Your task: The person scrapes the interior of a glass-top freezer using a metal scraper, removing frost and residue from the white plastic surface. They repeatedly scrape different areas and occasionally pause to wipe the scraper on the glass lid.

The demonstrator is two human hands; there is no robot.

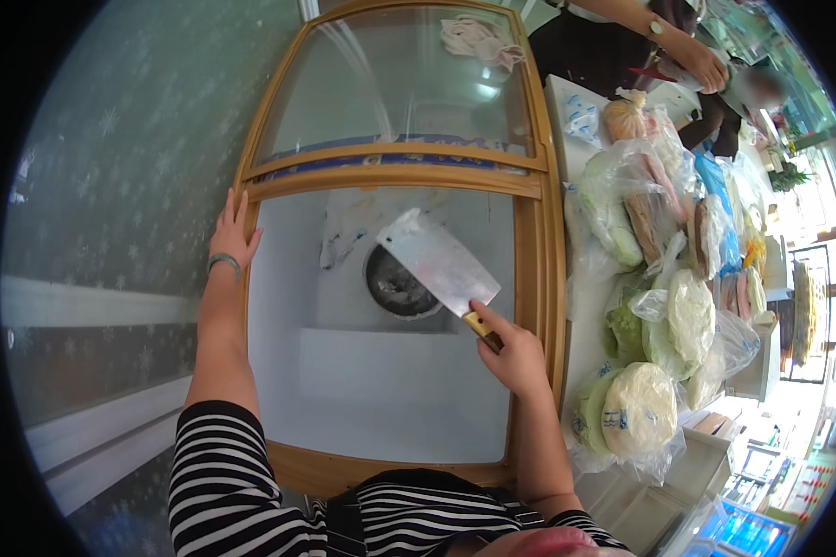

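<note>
My right hand (515,351) grips the wood-and-brass handle of a cleaver (439,261), its forefinger laid along the base of the blade. The broad blade hangs over the open half of a chest freezer (362,397) and hides part of a round dark bowl (397,282) inside. Something greyish, perhaps ice, shows in that bowl. Frost and a crumpled plastic bag (338,244) lie beside it. My left hand (233,233), with a bangle at the wrist, rests fingers apart on the left edge of the freezer's wooden frame (251,177) and holds nothing.
A sliding glass lid (397,83) covers the far half, with a cloth (481,38) on top. Frosted glass (111,209) stands close on the left. Bagged cabbages (641,411) and other bagged food crowd the right-hand counter. Another person's hand (703,66) is at the far right.
</note>
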